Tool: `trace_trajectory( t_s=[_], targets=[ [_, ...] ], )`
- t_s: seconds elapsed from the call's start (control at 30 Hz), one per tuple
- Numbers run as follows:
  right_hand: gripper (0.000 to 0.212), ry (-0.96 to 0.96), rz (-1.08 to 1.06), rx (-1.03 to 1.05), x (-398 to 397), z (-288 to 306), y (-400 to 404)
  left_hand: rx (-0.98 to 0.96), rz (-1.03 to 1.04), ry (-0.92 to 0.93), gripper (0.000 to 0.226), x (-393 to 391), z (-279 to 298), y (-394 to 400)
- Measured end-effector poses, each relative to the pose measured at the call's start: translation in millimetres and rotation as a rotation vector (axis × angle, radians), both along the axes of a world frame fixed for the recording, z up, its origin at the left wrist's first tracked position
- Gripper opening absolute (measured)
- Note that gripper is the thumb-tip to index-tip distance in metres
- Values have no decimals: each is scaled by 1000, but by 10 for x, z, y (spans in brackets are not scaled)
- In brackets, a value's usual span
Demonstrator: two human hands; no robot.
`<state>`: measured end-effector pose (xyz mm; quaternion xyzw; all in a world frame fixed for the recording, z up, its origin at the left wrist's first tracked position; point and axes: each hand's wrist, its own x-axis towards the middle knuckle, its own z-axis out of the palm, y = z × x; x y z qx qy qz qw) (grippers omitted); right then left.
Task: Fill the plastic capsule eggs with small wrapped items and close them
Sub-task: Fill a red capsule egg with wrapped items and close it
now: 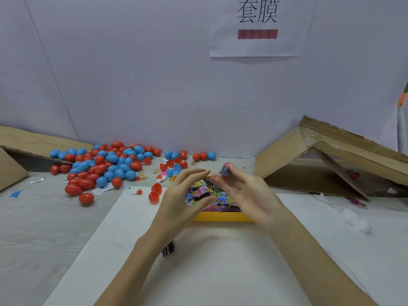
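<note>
The right hand [249, 193] holds a closed egg [227, 171] at its fingertips, above the far edge of the yellow tray [220, 217]. The egg looks red with a blue part, though blur smears it. Its fingers seem curled lightly round the lower half; how firm the hold is I cannot tell. The left hand [183, 199] hovers over the tray with fingers spread and loosely curved, holding nothing, thumb near the wrapped items [198, 191].

By my reading one egg has just been filled and shut — the step in hand is getting rid of it. The next move likely calls for putting it aside, perhaps toward the right box [320, 168], then taking a fresh item and an open half such as the red halves [155, 192] just left of the tray.

Hard to make out: whether the egg's seam is fully snapped, since motion blurs it. Both hands cover much of the tray. The right box's inside is dark — a red thing shows there dimly. The pile of eggs [106, 164] lies well to the left, and which are filled cannot be told.
</note>
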<state>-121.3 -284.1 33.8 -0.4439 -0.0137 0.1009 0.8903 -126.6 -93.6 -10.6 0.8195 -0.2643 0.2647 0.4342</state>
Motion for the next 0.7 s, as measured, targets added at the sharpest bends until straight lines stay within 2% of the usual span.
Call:
trace_trajectory(
  t_s=[0.1, 0.17, 0.2, 0.3, 0.47, 0.57, 0.63, 0.7],
  targets=[
    [24, -95, -187, 429, 357, 391, -485, -27, 90, -23, 39, 17, 29, 19],
    [41, -192, -321, 588, 535, 544, -732, -31, 111, -12, 33, 14, 33, 23],
    [53, -211, -356, 604, 597, 547, -802, -32, 113, 3, 33, 6, 36, 19],
    [63, -154, -326, 371, 612, 328, -744, -38, 129, 29, 32, 0, 48, 5],
    [31, -122, -138, -152, 385, -252, -358, -56, 245, 45, 15, 26, -16, 15],
    [25, -162, -161, -489, 323, -361, -198, 159, 440, 59, 23, 115, -64, 61],
    [24, -192, -192, -582, 332, -397, -157, 341, 512, 31, 29, 292, -19, 41],
    [25, -198, -210, -624, 351, -404, -155, 399, 472, 83, 36, 573, 91, -10]
  ],
)
